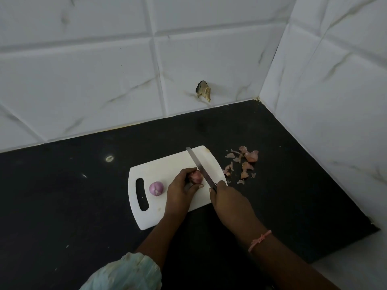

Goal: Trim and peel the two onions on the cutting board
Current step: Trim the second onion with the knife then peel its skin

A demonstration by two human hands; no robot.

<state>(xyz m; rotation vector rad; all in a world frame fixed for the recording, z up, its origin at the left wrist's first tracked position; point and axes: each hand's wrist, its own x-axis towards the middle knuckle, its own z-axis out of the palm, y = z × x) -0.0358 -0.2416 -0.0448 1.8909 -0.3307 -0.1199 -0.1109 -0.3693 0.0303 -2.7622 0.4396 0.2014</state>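
A white cutting board lies on the black counter. A pale purple peeled onion sits near the board's handle slot. My left hand grips a darker, skin-covered onion at the board's middle, fingers curled over it. My right hand holds the handle of a knife; the blade rests against the right side of the held onion and points toward the far wall.
Several onion skins lie on the black counter right of the board. White tiled walls meet in a corner at the back right. A broken spot marks the back wall. The counter edge ends at the right.
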